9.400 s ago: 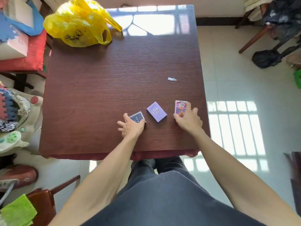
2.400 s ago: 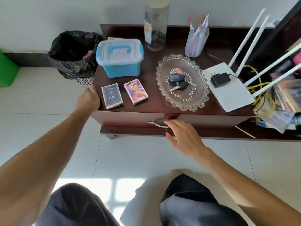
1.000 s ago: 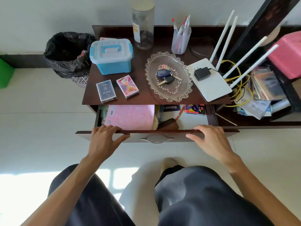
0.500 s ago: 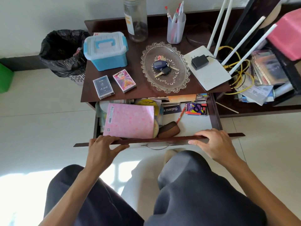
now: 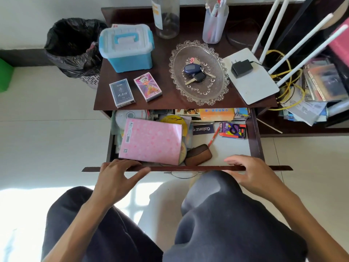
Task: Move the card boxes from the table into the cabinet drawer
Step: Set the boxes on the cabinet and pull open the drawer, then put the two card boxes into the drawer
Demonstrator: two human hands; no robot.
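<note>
The head view is showing both hands resting loosely, holding nothing, on the front edge of the open drawer (image 5: 255, 140), the left hand (image 5: 115, 178) nearer than the right hand (image 5: 251, 174) to the dark card box (image 5: 122, 93) and the pink card box (image 5: 147, 86), which are lying side by side on the cabinet top (image 5: 170, 99), beyond the drawer, long axes pointing away.

A lived-in home: keys in a glass dish (image 5: 198, 72), a router (image 5: 253, 82), a cluttered drawer (image 5: 255, 137)
</note>
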